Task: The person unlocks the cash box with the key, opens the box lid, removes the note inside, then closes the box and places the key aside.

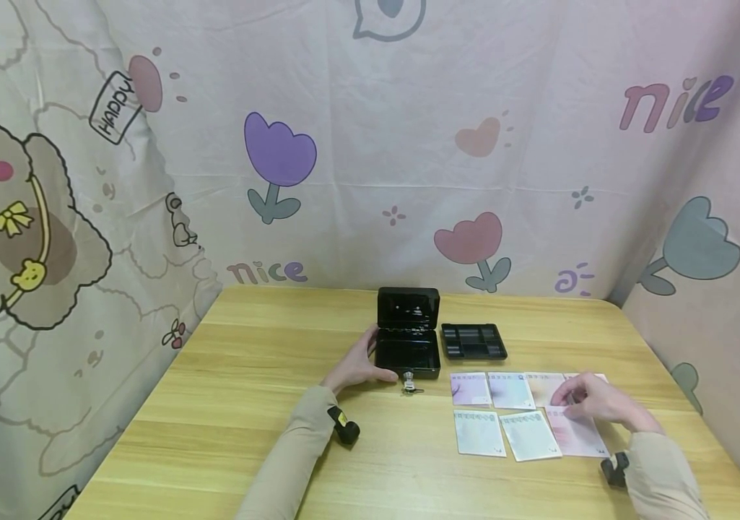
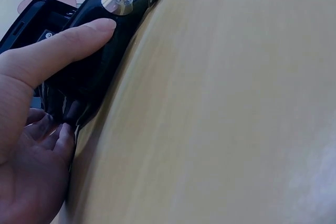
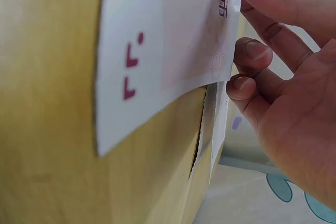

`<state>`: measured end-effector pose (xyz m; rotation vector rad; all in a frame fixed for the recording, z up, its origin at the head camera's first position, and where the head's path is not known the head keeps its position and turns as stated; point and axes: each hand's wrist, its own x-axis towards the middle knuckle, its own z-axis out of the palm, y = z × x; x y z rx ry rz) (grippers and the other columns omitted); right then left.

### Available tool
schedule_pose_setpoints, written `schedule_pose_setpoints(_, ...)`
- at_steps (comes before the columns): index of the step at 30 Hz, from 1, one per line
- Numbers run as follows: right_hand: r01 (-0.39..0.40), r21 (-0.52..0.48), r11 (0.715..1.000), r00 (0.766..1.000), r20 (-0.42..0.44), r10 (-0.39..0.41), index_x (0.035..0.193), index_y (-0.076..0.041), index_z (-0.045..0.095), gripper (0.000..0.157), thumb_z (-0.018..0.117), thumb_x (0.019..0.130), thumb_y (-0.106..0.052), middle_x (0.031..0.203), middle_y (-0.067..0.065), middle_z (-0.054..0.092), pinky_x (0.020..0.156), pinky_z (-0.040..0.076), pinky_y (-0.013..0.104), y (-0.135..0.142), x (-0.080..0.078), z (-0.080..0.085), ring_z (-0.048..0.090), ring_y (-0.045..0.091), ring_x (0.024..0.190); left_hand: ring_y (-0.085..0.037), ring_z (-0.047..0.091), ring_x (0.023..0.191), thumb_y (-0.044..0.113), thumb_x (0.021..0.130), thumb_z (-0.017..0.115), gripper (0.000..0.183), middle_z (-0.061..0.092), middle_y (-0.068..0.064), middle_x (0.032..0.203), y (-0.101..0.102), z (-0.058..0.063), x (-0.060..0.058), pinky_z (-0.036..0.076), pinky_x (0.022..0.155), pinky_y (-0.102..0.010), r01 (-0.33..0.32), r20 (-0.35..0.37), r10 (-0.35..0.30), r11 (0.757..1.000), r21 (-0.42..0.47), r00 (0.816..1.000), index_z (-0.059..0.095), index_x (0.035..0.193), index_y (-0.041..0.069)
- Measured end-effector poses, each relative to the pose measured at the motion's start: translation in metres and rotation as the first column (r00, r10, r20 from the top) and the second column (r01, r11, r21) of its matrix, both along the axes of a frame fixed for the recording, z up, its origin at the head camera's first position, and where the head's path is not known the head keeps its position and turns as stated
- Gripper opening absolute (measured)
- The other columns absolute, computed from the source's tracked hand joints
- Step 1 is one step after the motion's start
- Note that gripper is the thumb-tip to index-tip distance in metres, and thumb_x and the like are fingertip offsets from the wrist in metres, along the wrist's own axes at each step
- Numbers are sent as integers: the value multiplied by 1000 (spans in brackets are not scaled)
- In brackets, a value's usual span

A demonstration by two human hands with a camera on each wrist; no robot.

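A small black cash box (image 1: 407, 352) stands with its lid raised, a silver lock and keys (image 1: 410, 384) at its front. My left hand (image 1: 358, 366) holds the box's left front corner, the thumb (image 2: 84, 40) along the front wall by the lock and the fingers at the side. Over at the right, my right hand (image 1: 600, 401) pinches the upper edge of a pink paper note (image 3: 173, 40) printed like a banknote. That note bends up slightly from the table in the right wrist view. Beneath its edge, other papers (image 3: 209, 124) partly show.
A black compartment tray (image 1: 473, 341) lies right of the box. Several pale paper notes, among them a purple one (image 1: 470, 389), a blue one (image 1: 511, 391) and two greenish ones (image 1: 480, 433), lie in two rows on the wooden table (image 1: 214, 433). A printed curtain (image 1: 357, 144) hangs behind.
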<state>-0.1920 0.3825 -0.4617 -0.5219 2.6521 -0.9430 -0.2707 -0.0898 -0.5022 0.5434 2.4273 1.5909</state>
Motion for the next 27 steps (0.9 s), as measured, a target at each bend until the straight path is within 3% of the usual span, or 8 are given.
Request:
schedule_pose_setpoints(21,21,-34,999,999,-28,-22,98,-5,75,23,76,75,-2,79,-3,59,59,35,20,-1,1,-2,42,2,68,-45,26,152,14,69,92,124,16,-27,166,0,-2,-1,25,127,-52,6,1,-6,1000,22,1000,9,159,-5)
schedule_pose_setpoints(27,19,-102,995,991,-128,-32,103,-2,74,22,75,81,-3,78,-5,60,55,36,22,-6,1,4,42,2,65,-46,24,152,9,70,91,121,15,-28,166,2,-1,-1,23,128,-51,2,14,-3,998,56,1000,10,158,-7)
